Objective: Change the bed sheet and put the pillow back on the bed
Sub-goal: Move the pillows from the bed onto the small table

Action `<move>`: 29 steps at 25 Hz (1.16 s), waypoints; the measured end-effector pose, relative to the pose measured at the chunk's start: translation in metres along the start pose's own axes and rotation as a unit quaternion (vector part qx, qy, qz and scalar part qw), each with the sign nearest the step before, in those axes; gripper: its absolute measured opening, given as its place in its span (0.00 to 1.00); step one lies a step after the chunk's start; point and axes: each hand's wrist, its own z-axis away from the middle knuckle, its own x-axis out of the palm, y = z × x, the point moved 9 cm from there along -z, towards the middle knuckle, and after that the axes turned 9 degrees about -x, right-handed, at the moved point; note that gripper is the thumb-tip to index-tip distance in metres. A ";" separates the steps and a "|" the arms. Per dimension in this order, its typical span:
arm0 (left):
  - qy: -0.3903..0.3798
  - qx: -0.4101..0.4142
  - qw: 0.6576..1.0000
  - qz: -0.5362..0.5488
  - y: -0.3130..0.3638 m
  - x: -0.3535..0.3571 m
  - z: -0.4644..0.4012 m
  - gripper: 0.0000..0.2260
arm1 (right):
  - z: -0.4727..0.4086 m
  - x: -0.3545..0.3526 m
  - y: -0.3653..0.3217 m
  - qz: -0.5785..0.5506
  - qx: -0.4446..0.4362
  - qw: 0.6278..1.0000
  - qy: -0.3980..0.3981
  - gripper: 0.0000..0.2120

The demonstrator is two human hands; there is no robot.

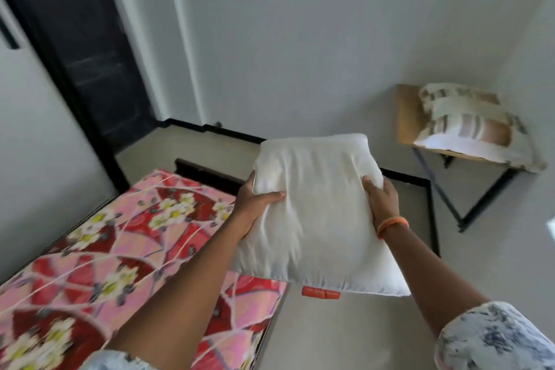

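Both hands, left hand (258, 204) and right hand (380, 201), grip the white pillow (318, 213) by its sides.

Blue-and-white mottled short sleeves (495, 336), seemingly beaded orange bracelet (392, 226)

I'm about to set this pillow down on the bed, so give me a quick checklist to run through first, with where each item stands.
1. Both hands on the pillow: ok. The left hand grips its left edge and the right hand grips its right edge.
2. Pillow clear of the bed: ok, it is held up in the air.
3. Sheet on the bed: ok. The floral sheet covers the visible part of the mattress.
4. Landing spot free: ok as far as seen; the rest of the bed is out of frame.
5. Pillow cover on: not ok. The pillow looks bare white with an orange tag.
6. Folded bedding on the side table: cannot tell what it is.
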 end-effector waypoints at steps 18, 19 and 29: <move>-0.135 0.142 0.979 -0.048 0.207 0.490 -0.353 0.38 | -0.498 -0.265 -0.057 0.017 -0.123 0.983 0.139 0.18; -0.141 0.145 0.978 -0.053 0.216 0.517 -0.371 0.39 | -0.525 -0.279 -0.058 0.019 -0.127 0.981 0.145 0.17; -0.277 0.061 0.944 -0.168 0.204 0.753 -0.582 0.55 | -0.780 -0.375 0.010 0.353 0.027 0.916 0.188 0.35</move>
